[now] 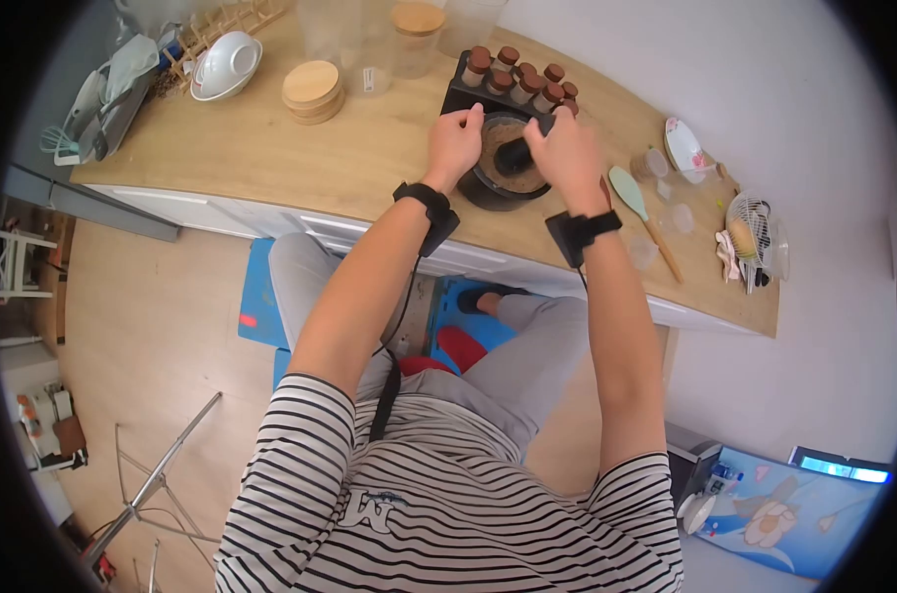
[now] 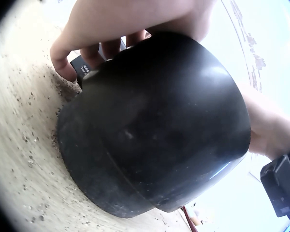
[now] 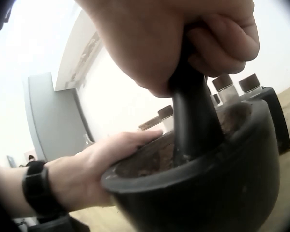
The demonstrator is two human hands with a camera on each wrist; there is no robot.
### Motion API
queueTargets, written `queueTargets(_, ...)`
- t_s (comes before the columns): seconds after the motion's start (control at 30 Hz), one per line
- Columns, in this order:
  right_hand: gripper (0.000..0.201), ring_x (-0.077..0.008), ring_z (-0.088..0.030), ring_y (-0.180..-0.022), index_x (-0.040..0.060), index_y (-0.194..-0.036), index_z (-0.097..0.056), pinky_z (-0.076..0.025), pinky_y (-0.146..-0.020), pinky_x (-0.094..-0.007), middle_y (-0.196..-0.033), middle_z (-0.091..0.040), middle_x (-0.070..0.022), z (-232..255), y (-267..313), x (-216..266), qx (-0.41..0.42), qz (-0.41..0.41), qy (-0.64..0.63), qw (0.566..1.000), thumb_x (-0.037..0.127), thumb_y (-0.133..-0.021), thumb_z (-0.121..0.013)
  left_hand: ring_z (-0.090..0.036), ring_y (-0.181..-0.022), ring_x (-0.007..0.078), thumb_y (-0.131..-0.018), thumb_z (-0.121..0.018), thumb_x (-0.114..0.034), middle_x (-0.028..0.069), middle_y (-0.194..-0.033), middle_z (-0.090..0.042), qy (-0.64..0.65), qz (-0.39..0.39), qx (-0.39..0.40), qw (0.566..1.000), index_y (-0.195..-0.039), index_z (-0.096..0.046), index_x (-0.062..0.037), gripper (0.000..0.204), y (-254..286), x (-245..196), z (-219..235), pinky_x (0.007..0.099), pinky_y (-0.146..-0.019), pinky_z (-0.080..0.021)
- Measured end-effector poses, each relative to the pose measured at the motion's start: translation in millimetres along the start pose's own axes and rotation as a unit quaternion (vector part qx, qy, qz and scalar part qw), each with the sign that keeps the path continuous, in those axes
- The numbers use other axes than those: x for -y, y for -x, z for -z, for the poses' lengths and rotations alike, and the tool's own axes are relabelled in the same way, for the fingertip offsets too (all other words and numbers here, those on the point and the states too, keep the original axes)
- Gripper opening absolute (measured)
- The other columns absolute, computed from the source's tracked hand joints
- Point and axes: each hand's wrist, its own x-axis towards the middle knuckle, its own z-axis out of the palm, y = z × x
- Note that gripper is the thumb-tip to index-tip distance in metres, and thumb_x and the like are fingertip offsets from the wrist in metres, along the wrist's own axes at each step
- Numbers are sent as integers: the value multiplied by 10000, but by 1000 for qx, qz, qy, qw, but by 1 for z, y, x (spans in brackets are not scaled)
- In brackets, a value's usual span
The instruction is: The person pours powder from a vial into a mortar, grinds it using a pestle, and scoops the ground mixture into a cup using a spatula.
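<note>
A black mortar [image 1: 503, 198] stands near the counter's front edge with brownish ground material inside. My left hand [image 1: 455, 148] grips its left side, thumb at the rim; in the left wrist view the fingers of that hand [image 2: 135, 19] curve round the far side of the mortar [image 2: 169, 116]. My right hand [image 1: 570, 163] is wrapped round the black pestle [image 1: 513, 156]. The right wrist view has the right hand [image 3: 183, 38] clenched on the pestle's upper part, and the pestle [image 3: 195, 116] leans inside the mortar [image 3: 208, 193], its lower end down in the bowl.
Behind the mortar is a black rack of brown-capped jars [image 1: 527, 89]. To the right lie a pale green spatula [image 1: 628, 193], small clear cups [image 1: 679, 217] and a wire basket [image 1: 750, 222]. A wooden-lidded container [image 1: 313, 91] and white bowls [image 1: 227, 65] stand left. Dark specks dot the counter [image 2: 29, 145].
</note>
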Motion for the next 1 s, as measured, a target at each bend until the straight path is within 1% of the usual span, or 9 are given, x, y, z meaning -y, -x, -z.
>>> queueTargets(0.03,346,-403,-665,-720,20,-967,-563,-537,-614,-483,-762,-670,-230,2,8,5,25,1,-4,1000,344,-863,-622,-654,-747,204,-959,-561,-388,152,-783,-700,1,-4,-1,1000,-981,-712,11,427,-1,-1,1,315,-711,-481)
queueTargets(0.13,328,-373,-650,-644,41,-911,-506,-521,-538,-456,-704,-649,-185,-1,49,18,-16,199,38,979,324,-842,-656,-651,-753,201,-959,-561,-387,150,-791,-701,15,-12,-2,1000,-981,-711,13,429,-1,4,-3,313,-719,-482)
queueTargets(0.23,320,-348,-645,-622,48,-899,-503,-511,-521,-437,-694,-637,-168,-12,55,10,-57,205,12,977,305,-828,-680,-617,-644,295,-961,-533,-365,184,-690,-640,29,-48,-34,998,-881,-678,32,430,0,5,-4,368,-653,-468)
queueTargets(0.37,303,-324,-649,-622,56,-887,-508,-493,-506,-416,-700,-634,-158,9,30,-4,-73,56,-93,991,275,-813,-705,-637,-683,287,-962,-531,-371,183,-736,-664,3,-41,-28,999,-912,-683,28,430,1,0,-2,367,-674,-473)
queueTargets(0.67,282,-337,-642,-621,51,-895,-502,-504,-509,-418,-686,-636,-141,-7,32,-3,-82,127,-24,988,266,-842,-677,-654,-732,268,-968,-523,-386,172,-775,-687,9,-10,-14,1000,-966,-699,18,441,1,3,-2,352,-723,-485)
queueTargets(0.73,341,-362,-661,-643,39,-937,-525,-534,-542,-435,-737,-662,-160,-10,12,-4,-61,97,-39,993,335,-839,-664,-653,-723,265,-968,-524,-388,171,-762,-683,2,-14,-10,1000,-966,-699,17,441,-2,7,-2,355,-714,-484)
queueTargets(0.8,366,-384,-667,-664,21,-919,-550,-545,-583,-455,-781,-680,-186,-15,-6,-9,-9,-36,-34,999,366,-846,-648,-651,-714,262,-967,-525,-389,170,-749,-679,-3,-18,-9,1000,-966,-700,16,441,-1,6,-2,357,-706,-483)
queueTargets(0.87,368,-397,-671,-683,11,-909,-569,-548,-615,-472,-815,-687,-209,-8,-7,-10,23,-52,-38,998,368,-851,-638,-648,-693,256,-966,-527,-391,179,-723,-666,0,-6,5,1000,-960,-697,19,444,-1,3,1,364,-688,-480)
queueTargets(1.0,311,-357,-657,-692,41,-909,-507,-515,-546,-427,-770,-663,-174,-3,30,3,-26,194,-31,980,313,-856,-648,-642,-678,273,-966,-526,-387,186,-707,-655,34,-31,-20,999,-954,-693,18,439,-3,6,-2,371,-680,-477)
